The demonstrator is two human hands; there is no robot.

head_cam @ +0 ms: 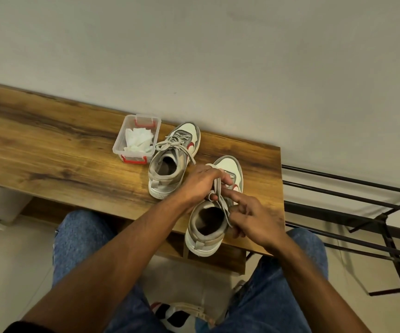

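Box of clear rectangular plastic with red latches (118,143), holding crumpled white tissue (138,139), on the brown wood-grain counter (50,145), just beside the far grey-and-white laced sneaker with a red side mark (173,164). Left hand (200,182), grip curled round the flat grey shoelace (221,198), over the near grey-and-white sneaker (205,239) at the counter's right end, heel toward the person. Right hand (254,218), grip pinching the same shoelace lower down beside the collar; black metal rack (362,207) further right.
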